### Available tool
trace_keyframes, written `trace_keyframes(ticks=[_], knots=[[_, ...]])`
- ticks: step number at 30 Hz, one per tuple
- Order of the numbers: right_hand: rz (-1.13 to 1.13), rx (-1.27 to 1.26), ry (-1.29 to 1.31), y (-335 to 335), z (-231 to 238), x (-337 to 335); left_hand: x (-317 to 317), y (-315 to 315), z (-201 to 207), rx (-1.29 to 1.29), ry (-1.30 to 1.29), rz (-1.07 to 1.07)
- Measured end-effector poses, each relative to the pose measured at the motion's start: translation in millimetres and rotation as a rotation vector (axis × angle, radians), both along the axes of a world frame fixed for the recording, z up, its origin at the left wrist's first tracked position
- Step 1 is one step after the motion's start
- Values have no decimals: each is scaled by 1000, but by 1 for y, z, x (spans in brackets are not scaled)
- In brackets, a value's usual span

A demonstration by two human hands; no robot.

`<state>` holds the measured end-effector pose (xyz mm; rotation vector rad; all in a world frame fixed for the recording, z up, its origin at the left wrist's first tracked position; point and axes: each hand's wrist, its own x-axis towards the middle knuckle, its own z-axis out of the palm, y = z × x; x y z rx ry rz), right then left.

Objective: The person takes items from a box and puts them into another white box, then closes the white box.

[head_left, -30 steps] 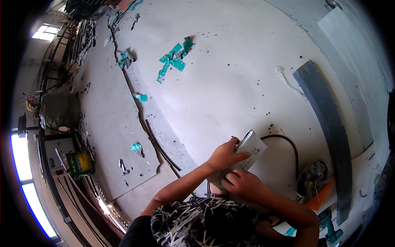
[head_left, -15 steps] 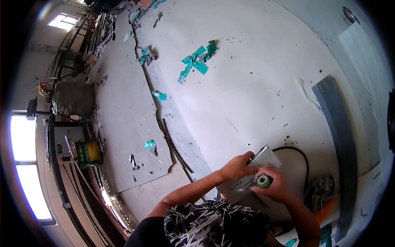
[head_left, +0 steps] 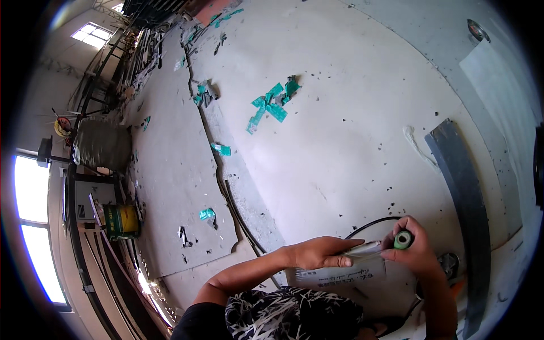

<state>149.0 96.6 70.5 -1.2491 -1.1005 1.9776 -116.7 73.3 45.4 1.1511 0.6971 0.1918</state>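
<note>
My left hand (head_left: 320, 253) is closed over the near end of a pale, flat-sided piece (head_left: 365, 249), thumb on one side and fingers on the other. In my right hand (head_left: 416, 249) is a green-handled tool (head_left: 403, 239); its round butt end with a light centre faces up, and its working end is hidden. The right fingers are close to the far end of the pale piece, and I cannot tell whether they touch it. Beneath both hands lies a light panel (head_left: 340, 276) with dark print. A black cable (head_left: 371, 225) curves behind the piece.
A long grey strip (head_left: 462, 198) lies at the right. Green tape scraps (head_left: 267, 107) and dark crumbs are scattered over the large white sheet (head_left: 317, 164). Its left neighbour, a grey sheet (head_left: 164, 187), has a ragged edge. A green-yellow bucket (head_left: 120, 221) stands at the left.
My right hand with the green-handled tool has moved right. My left hand has moved slightly left and down, and the pale piece has turned from raised to lying lower. The view has shifted a little.
</note>
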Motion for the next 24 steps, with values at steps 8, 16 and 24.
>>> trace_keyframes(ticks=[8,16,24], knots=[[-93,-189,-33,12,-38,24,12,18,33,111,164,-90],[105,37,-65,-47,-94,-55,22,6,17,237,152,72],[-51,48,-239,-79,-108,-80,26,-12,6,138,212,80]])
